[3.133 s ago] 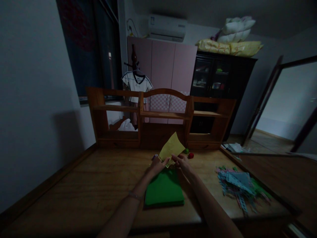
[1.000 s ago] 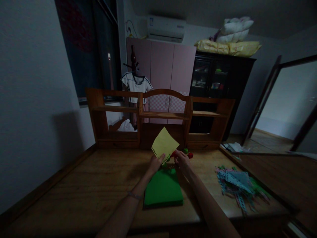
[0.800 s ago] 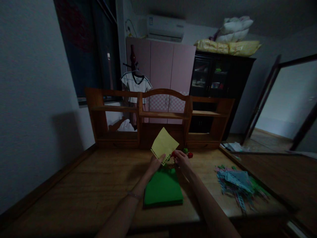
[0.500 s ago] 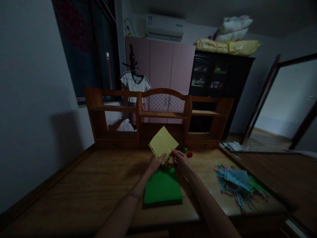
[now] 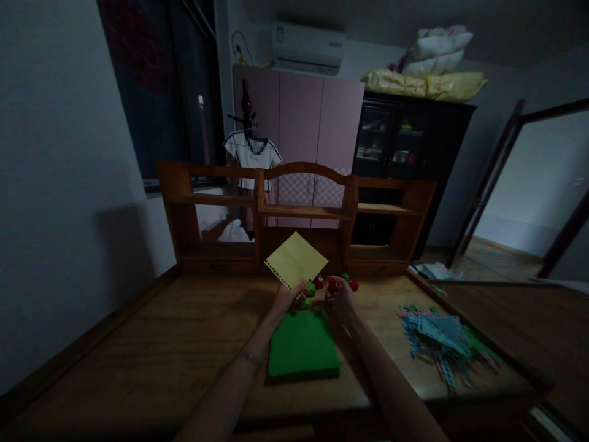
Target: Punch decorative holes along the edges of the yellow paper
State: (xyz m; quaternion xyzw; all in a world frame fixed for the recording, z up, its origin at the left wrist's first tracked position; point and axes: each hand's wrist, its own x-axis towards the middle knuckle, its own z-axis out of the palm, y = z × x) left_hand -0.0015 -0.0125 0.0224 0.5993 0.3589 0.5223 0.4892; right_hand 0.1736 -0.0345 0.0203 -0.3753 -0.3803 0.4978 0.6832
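My left hand (image 5: 286, 297) pinches the near corner of a square yellow plate (image 5: 295, 260) with a row of holes along one edge, tilted up above the desk. My right hand (image 5: 339, 297) is closed beside it, its fingertips on a small red piece (image 5: 331, 285). Small red and green pieces (image 5: 348, 282) lie on the desk just beyond the hands. A green plate stack (image 5: 304, 344) rests flat on the desk below both hands.
A wooden desk (image 5: 151, 344) carries a shelf unit (image 5: 304, 212) along its back. A pile of blue, pink and green perforated strips (image 5: 444, 344) sits at the right. A raised wooden rim (image 5: 87, 344) runs along the left. The room is dim.
The yellow plate has tipped flatter and swung a little left. My right hand has risen and closed on a small red piece near the plate's corner.
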